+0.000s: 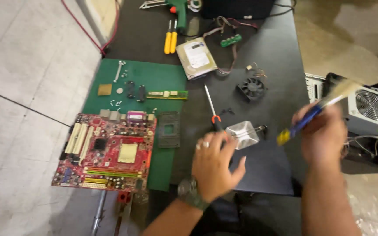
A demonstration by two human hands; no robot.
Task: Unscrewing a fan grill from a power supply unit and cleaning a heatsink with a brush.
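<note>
Two hands up: your left hand (215,164) hovers palm-down, fingers spread, gripping nothing, above the screwdriver (211,109) lying on the desk (267,161). Your right hand (324,133) has its grip closed round a paintbrush (318,109), raised and tilted.

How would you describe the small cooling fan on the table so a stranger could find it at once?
Start at the black table, then find the silver hard drive near its far end. Right of the drive, past a trail of thin wires, lies the small cooling fan. It is the only square black frame with round blades, unlike the shiny metal heatsink nearer the hands.
</note>
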